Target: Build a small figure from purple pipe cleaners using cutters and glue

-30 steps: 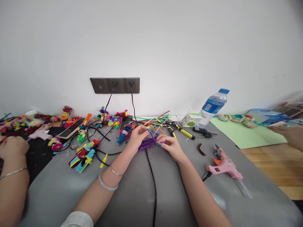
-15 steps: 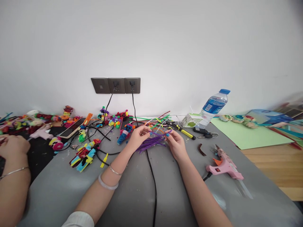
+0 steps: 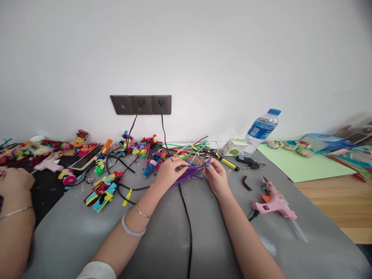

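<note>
A purple pipe cleaner [image 3: 198, 167] stretches between my two hands above the table. My left hand [image 3: 171, 170] pinches its left part, with the fingers turned toward the right. My right hand [image 3: 215, 175] is closed on the other end, where a short bent tip shows above the thumb. Just under and behind my hands lies a bundle of purple pipe cleaners [image 3: 186, 178]. Beyond it are green pipe cleaners [image 3: 177, 146] and yellow-and-black pliers [image 3: 223, 159].
Right of my arm lie a pink glue gun [image 3: 276, 205], keys [image 3: 255, 165] and a small box [image 3: 234, 147]. A water bottle [image 3: 260, 131] leans behind. Colourful pipe-cleaner figures [image 3: 104, 190] and black cables [image 3: 186, 217] lie leftward. Another person's hand [image 3: 17, 180] is at far left.
My left hand has turned and slid slightly right along the purple pipe cleaner. The right hand stays nearly in place, with the pipe cleaner's end now bent upward.
</note>
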{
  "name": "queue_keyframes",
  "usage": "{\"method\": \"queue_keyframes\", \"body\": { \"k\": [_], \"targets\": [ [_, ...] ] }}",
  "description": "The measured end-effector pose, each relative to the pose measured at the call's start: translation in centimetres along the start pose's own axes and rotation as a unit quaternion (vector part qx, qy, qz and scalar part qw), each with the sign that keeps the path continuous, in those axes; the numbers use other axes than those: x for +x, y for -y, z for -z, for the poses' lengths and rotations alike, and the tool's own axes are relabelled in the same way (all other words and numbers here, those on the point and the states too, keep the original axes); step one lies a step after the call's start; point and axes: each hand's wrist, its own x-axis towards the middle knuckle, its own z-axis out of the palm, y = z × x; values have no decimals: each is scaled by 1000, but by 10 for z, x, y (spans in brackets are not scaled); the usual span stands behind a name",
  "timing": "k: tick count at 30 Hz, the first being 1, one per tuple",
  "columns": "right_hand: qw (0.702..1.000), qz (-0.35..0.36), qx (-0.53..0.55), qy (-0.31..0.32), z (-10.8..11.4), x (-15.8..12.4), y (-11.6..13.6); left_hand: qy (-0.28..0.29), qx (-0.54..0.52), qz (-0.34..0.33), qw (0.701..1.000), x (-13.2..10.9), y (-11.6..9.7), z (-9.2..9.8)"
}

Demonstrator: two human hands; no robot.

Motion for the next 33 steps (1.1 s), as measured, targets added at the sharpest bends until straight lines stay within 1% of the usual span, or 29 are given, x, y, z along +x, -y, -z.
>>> {"method": "queue_keyframes", "body": {
  "k": [3, 7, 10, 12, 14, 16, 17, 19, 20, 21, 22, 24, 26, 27, 30, 33],
  "targets": [
    [1000, 4, -15, 0, 0, 0, 1, -12, 22, -25, 999, 0, 1, -1],
    [1000, 7, -27, 8, -2, -1, 3, -22, 84, -66, 994, -1, 1, -2],
    [999, 4, -48, 25, -3, -2, 2, -23, 108, -73, 991, -1, 2, -3],
    [997, 10, -70, 25, -4, -3, 1, -25, 113, -69, 991, -2, 3, -3],
    [994, 35, -104, 1, -3, -2, 2, -29, 110, -62, 992, -1, 3, -3],
    [982, 79, -159, -64, 0, -1, 4, -31, 103, -47, 993, -1, 4, -2],
    [969, 103, -200, -105, 3, 0, 6, -31, 99, -39, 994, 0, 4, -2],
    [926, 139, -308, -167, 10, 3, 11, -29, 94, -22, 995, 1, 5, -2],
    [898, 145, -373, -181, 15, 5, 14, -28, 92, -16, 995, 1, 5, -2],
    [869, 135, -439, -183, 19, 6, 15, -27, 92, -12, 995, 1, 6, -2],
    [839, 109, -502, -180, 22, 8, 17, -27, 92, -10, 995, 1, 6, -2],
    [782, 19, -601, -163, 27, 9, 17, -24, 97, -9, 995, 1, 6, -3],
    [733, -69, -664, -133, 28, 10, 18, -17, 103, -10, 995, 1, 6, -3],
    [713, -98, -685, -113, 28, 11, 18, -12, 104, -12, 994, 0, 6, -3],
    [668, -139, -728, -68, 27, 19, 25, -6, 105, -12, 994, 0, 4, -3],
    [646, -159, -746, -29, 28, 29, 37, -3, 105, -1, 994, 0, 2, -3]
  ]
}}
